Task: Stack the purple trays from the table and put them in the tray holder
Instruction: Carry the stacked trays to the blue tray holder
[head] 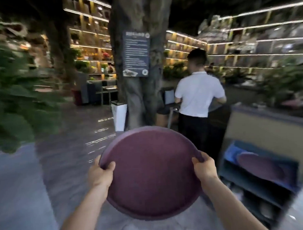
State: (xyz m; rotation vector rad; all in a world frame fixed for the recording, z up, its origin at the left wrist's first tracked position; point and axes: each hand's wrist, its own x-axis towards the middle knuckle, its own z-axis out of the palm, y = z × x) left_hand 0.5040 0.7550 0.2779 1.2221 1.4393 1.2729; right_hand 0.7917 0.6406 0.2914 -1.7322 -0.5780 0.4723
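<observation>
Both hands, left hand [100,175] and right hand [204,168], curl their fingers over the rim of the round purple plastic tray [151,174], carried at centre. The dark shelved tray holder [257,176] stands at four o'clock; its narrow slot could catch the rim and loosen the grip.

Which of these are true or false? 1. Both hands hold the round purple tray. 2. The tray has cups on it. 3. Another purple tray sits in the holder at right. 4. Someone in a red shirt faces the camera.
1. True: the left hand and right hand grip the purple tray at opposite rims.
2. False: its surface is bare.
3. True: a second tray lies in the tray holder.
4. False: the person wears a white shirt and is turned away.
</observation>
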